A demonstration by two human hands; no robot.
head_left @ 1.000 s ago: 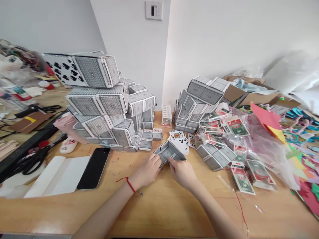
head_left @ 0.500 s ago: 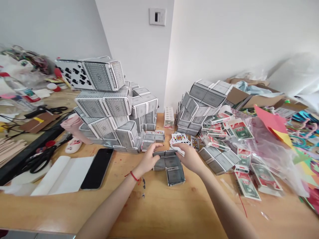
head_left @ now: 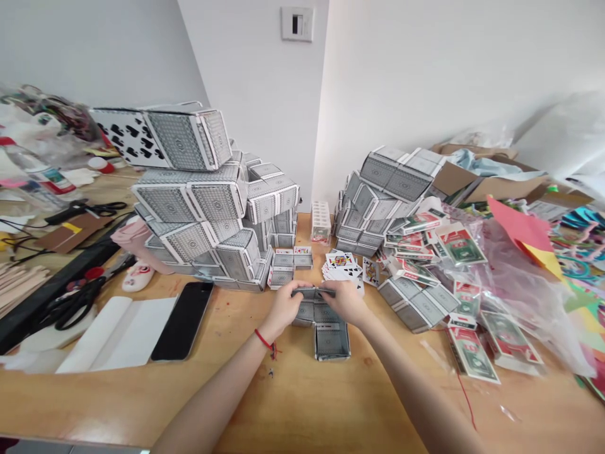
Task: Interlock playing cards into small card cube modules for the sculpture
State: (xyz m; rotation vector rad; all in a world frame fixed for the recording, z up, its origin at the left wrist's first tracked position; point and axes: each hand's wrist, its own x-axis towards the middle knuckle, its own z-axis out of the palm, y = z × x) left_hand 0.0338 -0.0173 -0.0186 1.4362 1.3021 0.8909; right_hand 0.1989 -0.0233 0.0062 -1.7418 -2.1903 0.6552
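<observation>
A person's left hand [head_left: 283, 309] and right hand [head_left: 347, 301] met over the middle of a table [head_left: 302, 403]. Their fingers pinched the far edge of a flattened card box [head_left: 332, 340] from either side. Its length ran back toward the person.

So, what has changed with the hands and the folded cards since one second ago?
The folded card piece, held up and tilted a second ago, now lies flat on the table, stretched toward the person. The left hand and right hand now pinch its far edge. The phone and the card-block stacks stayed in place.
</observation>
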